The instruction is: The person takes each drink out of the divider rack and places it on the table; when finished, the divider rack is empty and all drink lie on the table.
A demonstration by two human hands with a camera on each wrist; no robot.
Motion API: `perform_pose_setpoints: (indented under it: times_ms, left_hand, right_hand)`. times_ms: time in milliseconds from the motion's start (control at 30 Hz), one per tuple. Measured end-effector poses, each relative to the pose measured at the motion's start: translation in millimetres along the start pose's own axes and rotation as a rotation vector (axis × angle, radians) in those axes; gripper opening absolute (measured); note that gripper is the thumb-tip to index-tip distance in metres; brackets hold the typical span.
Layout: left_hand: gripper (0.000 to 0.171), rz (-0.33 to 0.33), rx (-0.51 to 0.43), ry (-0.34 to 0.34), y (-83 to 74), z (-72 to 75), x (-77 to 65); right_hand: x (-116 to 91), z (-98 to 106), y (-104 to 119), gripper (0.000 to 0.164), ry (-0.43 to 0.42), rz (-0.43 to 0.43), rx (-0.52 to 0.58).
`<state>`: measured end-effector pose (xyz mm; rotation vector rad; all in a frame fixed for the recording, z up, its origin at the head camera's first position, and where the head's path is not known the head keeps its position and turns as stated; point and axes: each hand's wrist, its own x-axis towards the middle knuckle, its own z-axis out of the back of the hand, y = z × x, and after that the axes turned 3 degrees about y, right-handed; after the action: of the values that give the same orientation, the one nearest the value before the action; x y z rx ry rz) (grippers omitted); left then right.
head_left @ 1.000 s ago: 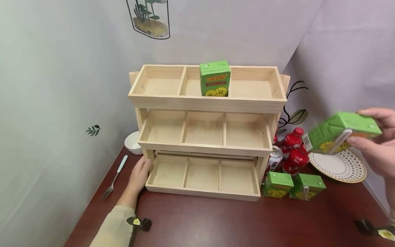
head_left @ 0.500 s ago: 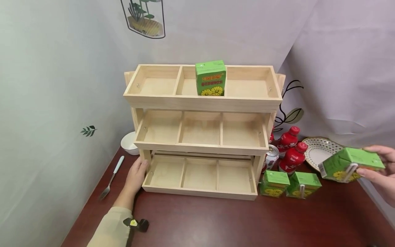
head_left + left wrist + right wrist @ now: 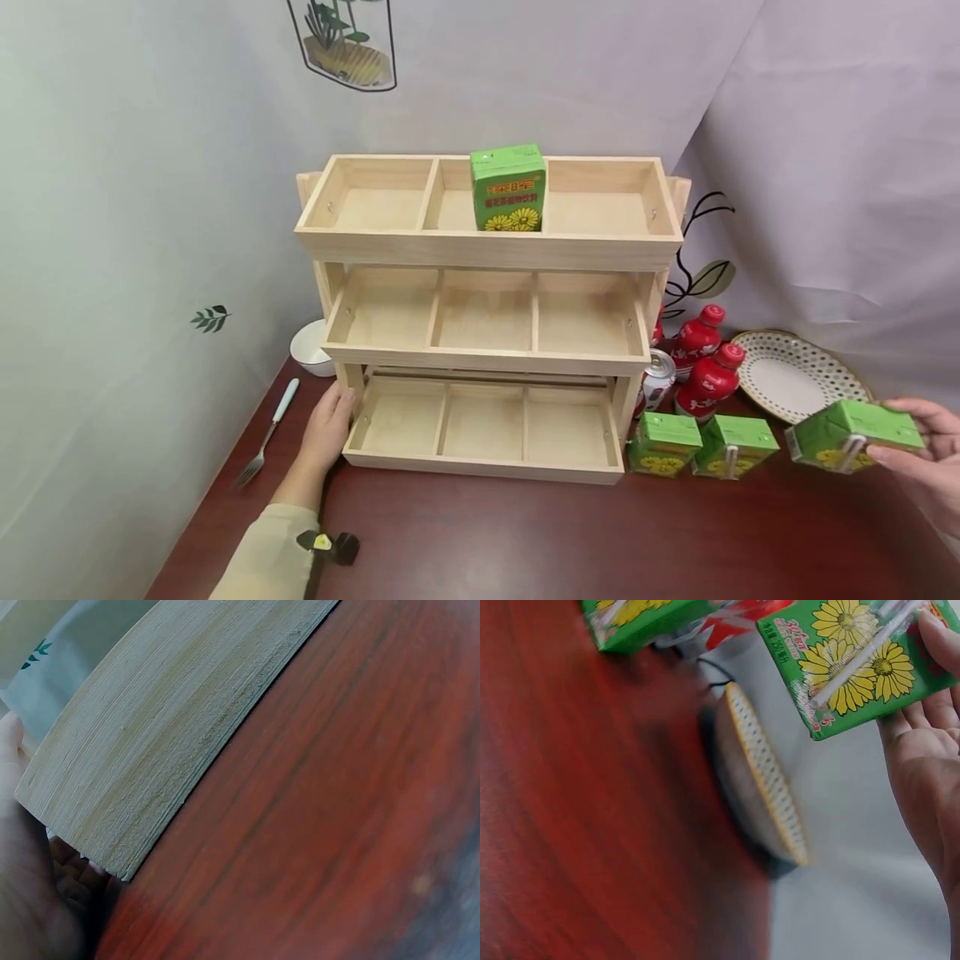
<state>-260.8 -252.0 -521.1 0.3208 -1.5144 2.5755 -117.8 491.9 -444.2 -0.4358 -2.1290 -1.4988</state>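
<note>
A green drink carton (image 3: 857, 437) with yellow flowers and a straw is held on its side by my right hand (image 3: 933, 458), thumb on the straw face. It is at the right, in front of the plate; in the right wrist view the carton (image 3: 855, 664) is off the table. My left hand (image 3: 327, 427) grips the lower left side of a three-tier wooden shelf (image 3: 480, 360); the left wrist view has its thumb and fingers around the wood's end (image 3: 150, 735). One upright carton (image 3: 510, 190) stands in the top tier's middle compartment.
Two green cartons (image 3: 663, 444) stand right of the shelf, before red bottles (image 3: 708, 382) and a can (image 3: 656, 383). Behind the held carton lies a dotted-rim plate (image 3: 795, 375). A fork (image 3: 266, 433) and a white bowl (image 3: 311, 348) are at the left.
My right hand has lowered with the carton, from above the plate to in front of it near the table. My left hand stays on the shelf. The head view has shifted slightly.
</note>
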Motion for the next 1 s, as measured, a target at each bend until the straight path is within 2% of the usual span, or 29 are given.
perform_pose_setpoints:
  times_ms: [133, 233, 367, 500, 767, 1000]
  left_hand:
    - [0.045, -0.016, -0.013, 0.003, -1.1, -0.9, 0.2]
    - [0.045, -0.023, -0.012, 0.004, -1.6, -1.8, 0.2]
    - [0.045, -0.020, -0.007, 0.008, -2.0, -1.4, 0.4]
    - [0.045, -0.015, -0.004, 0.000, -2.4, -0.5, 0.2]
    - [0.045, 0.001, -0.015, 0.007, -2.6, -1.0, -0.9]
    - [0.045, -0.016, -0.010, -0.004, -3.3, -0.5, 0.1]
  right_hand:
    - [-9.0, 5.7, -8.2, 0.071, 0.013, -0.062, 0.063]
    - [-14.2, 10.3, -15.4, 0.071, 0.083, -0.102, 0.232]
    - [-21.2, 14.3, -25.9, 0.070, 0.148, -0.145, 0.334]
    - [-27.8, 13.8, -36.0, 0.071, 0.193, -0.174, 0.358]
    - [-30.7, 13.1, -50.8, 0.068, 0.242, -0.127, 0.458]
    - [-26.0, 10.1, -57.0, 0.066, 0.212, -0.116, 0.462]
